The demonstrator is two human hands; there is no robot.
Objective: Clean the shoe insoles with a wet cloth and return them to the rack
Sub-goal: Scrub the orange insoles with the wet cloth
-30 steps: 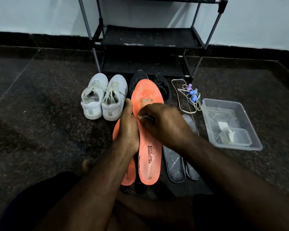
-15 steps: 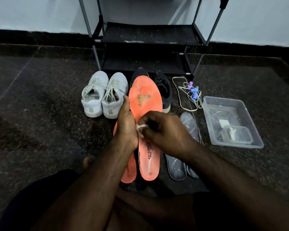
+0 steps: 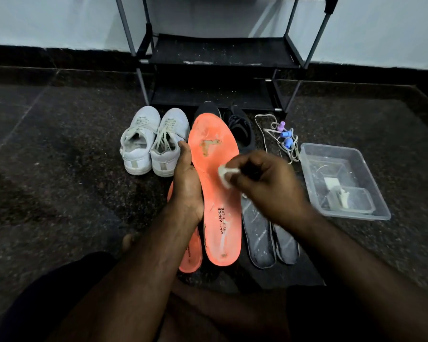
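Observation:
My left hand point(image 3: 187, 183) grips the left edge of an orange insole point(image 3: 216, 149), holding it up lengthwise with the toe end away from me. The insole has a worn brown patch near the toe and printed lettering near the heel. My right hand point(image 3: 265, 186) pinches a small white wet cloth point(image 3: 225, 175) at the insole's right edge, about mid-length. A second orange insole point(image 3: 190, 255) lies on the floor beneath my left wrist. Two grey insoles point(image 3: 260, 233) lie side by side on the floor to the right, partly hidden by my right forearm.
A black shoe rack point(image 3: 218, 53) stands against the wall ahead. White sneakers point(image 3: 153, 141) and black shoes point(image 3: 240, 124) sit in front of it. White laces with purple and blue clips point(image 3: 283, 135) lie beside a clear plastic tub point(image 3: 341, 154) holding water and a smaller tub.
My right hand with the cloth slid from the insole's middle over to its right edge. The worn patch near the toe is now fully uncovered. My left hand keeps its grip.

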